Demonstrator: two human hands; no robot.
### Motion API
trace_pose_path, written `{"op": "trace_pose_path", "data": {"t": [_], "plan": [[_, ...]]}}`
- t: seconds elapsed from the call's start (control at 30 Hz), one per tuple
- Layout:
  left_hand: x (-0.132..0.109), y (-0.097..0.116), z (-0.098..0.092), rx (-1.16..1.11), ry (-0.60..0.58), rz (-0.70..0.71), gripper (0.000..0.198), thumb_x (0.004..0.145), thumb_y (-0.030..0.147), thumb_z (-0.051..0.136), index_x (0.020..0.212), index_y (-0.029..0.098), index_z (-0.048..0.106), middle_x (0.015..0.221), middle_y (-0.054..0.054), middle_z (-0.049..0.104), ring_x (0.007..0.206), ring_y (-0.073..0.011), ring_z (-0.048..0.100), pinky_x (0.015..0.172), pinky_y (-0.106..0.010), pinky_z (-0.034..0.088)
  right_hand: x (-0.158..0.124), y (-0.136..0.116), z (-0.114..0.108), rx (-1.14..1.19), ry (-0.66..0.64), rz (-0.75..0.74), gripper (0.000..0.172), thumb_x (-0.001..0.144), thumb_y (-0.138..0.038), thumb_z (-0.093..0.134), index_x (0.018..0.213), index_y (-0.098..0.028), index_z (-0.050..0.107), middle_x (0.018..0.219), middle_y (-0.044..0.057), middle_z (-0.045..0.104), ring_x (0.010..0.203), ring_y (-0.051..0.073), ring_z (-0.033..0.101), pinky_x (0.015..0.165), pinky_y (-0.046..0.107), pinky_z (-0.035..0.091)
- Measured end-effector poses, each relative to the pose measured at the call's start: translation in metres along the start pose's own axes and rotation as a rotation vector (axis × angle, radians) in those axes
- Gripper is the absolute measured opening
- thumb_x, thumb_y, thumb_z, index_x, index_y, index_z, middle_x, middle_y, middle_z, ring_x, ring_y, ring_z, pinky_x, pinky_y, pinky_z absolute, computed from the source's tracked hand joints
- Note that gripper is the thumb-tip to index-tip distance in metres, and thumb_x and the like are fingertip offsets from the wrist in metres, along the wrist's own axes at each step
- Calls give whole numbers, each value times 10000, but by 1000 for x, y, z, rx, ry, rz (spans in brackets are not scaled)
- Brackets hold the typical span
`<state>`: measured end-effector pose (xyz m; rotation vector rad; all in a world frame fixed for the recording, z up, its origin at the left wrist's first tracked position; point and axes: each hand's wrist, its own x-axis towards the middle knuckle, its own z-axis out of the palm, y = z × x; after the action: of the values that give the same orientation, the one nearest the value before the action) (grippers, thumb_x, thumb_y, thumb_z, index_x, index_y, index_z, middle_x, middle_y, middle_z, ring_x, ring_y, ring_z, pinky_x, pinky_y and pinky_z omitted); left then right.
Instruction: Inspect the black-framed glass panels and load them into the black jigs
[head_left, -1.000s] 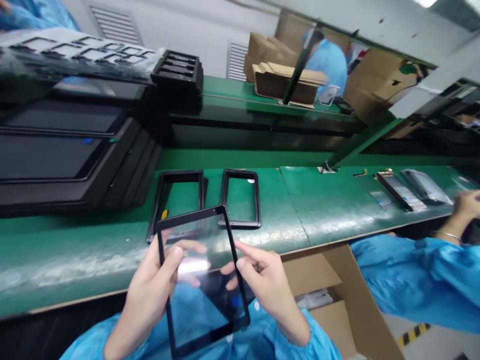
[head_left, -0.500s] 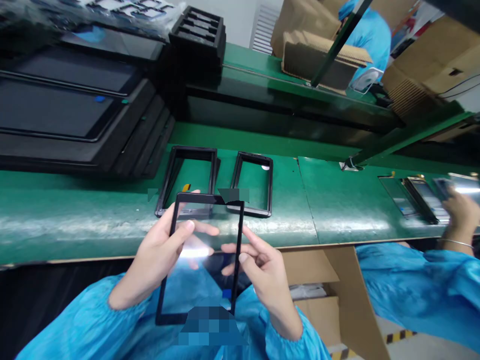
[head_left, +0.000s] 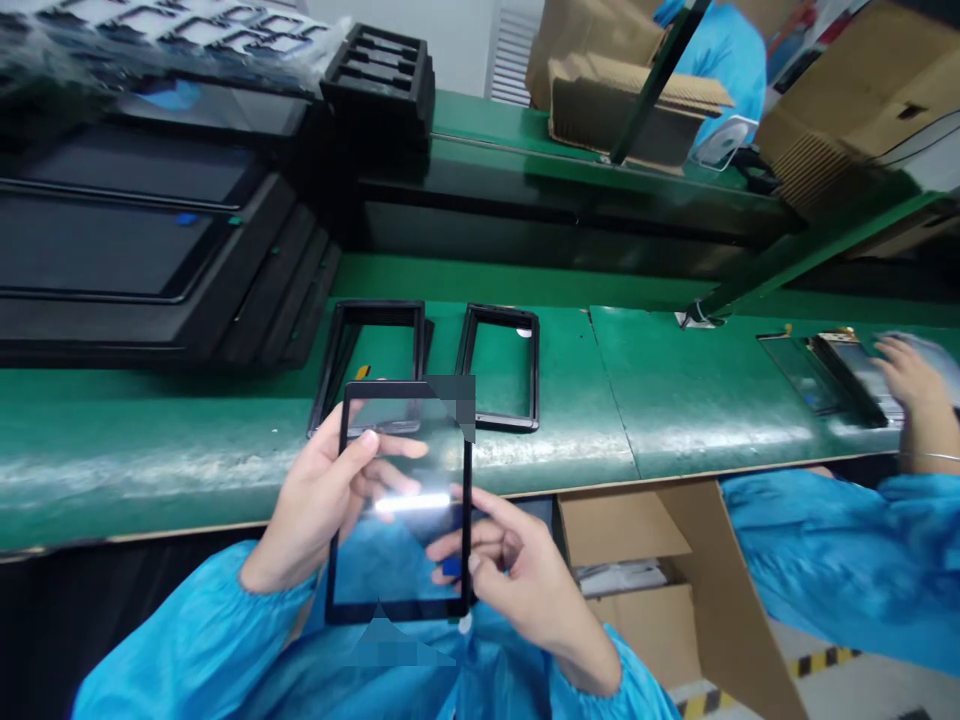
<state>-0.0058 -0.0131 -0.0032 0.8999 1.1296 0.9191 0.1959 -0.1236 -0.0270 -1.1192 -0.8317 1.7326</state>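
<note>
**Holding a black-framed glass panel (head_left: 405, 435) at six o'clock**

Left hand (head_left: 322, 490) and right hand (head_left: 517, 580) pinch its side edges, fingers spread, panel squarer than before (a co-worker's hand (head_left: 911, 375) has dropped to the bench (head_left: 570, 400)). Cardboard box (head_left: 622, 530) at five o'clock holds white packets (head_left: 615, 578).

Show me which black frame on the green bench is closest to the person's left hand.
The leftmost frame, just beyond the left hand; the other frame lies further right.

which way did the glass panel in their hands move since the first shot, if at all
Yes, it rotated: the glass panel leaned relative to the right black frame, now its sides run parallel to it.
</note>
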Motion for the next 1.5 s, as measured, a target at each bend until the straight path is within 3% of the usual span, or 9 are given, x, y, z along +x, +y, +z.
{"op": "trace_pose_path", "data": {"t": [0.13, 0.4, 0.5, 0.67, 1.0, 1.07, 1.2, 1.37, 1.5], "plan": [[6, -5, 2, -38, -39, 9, 517, 953, 364, 746, 1382, 214, 498, 938, -94, 853, 590, -236, 788, 365, -243, 585, -4, 10, -1, 20, 28, -63, 704, 875, -204, 728, 1537, -187, 492, 1084, 117, 860, 885, 233, 850, 823, 374, 658], [9, -8, 10, -61, -68, -32, 496, 939, 349, 762, 1339, 199, 511, 974, -123, 856, 611, -230, 801, 388, -224, 584, -2, 25, -8, 76, 45, -71, 761, 862, -324, 838, 1542, -194, 524, 1078, 121, 860, 895, 252, 848, 880, 432, 660], [10, -12, 12, -100, -67, -37, 545, 914, 334, 784, 1360, 198, 503, 983, -128, 857, 618, -241, 805, 374, -235, 584, -1, 23, -13, 76, 10, -32, 705, 865, -370, 849, 1495, -194, 585, 1133, 144, 846, 928, 251, 843, 864, 400, 646], [12, -20, 16, -136, -44, -56, 549, 893, 332, 808, 1339, 191, 520, 976, -127, 859, 612, -236, 805, 369, -224, 581, -4, 12, -17, 37, -35, 36, 741, 845, -326, 852, 1510, -227, 539, 1179, 157, 829, 901, 253, 849, 784, 338, 620], [13, -20, 15, -136, -43, -36, 531, 932, 335, 775, 1364, 201, 497, 965, -119, 858, 612, -234, 807, 378, -231, 593, -3, 26, -17, 78, -12, -15, 788, 838, -306, 859, 1546, -252, 518, 1136, 130, 841, 914, 251, 845, 895, 426, 634], [14, -20, 18, -139, -45, -52, 561, 929, 333, 777, 1394, 204, 491, 951, -115, 856, 610, -241, 810, 380, -234, 595, -1, 31, -18, 74, 10, -42, 791, 832, -309, 860, 1548, -250, 528, 1126, 129, 841, 892, 247, 843, 872, 414, 641], [15, -20, 25, -196, -1, -121, 521, 910, 304, 787, 1349, 187, 533, 882, -91, 842, 508, -200, 764, 303, -175, 499, -1, 40, -20, 13, 50, -154, 666, 852, -346, 833, 1477, -237, 630, 928, 74, 826, 689, 191, 793, 689, 319, 634], [6, -11, 24, -145, -39, -64, 507, 950, 355, 751, 1372, 211, 508, 934, -96, 836, 554, -195, 765, 347, -193, 541, 1, 39, -19, 119, 61, -206, 687, 864, -404, 841, 1502, -290, 611, 1206, 118, 776, 861, 223, 825, 736, 313, 644], [-4, -6, 22, -75, -125, -56, 605, 937, 429, 767, 1414, 229, 453, 915, -103, 836, 557, -218, 765, 357, -215, 546, 12, 21, -10, 154, 183, -261, 598, 874, -408, 827, 1434, -285, 659, 1095, 87, 802, 735, 194, 807, 706, 310, 655]]}}
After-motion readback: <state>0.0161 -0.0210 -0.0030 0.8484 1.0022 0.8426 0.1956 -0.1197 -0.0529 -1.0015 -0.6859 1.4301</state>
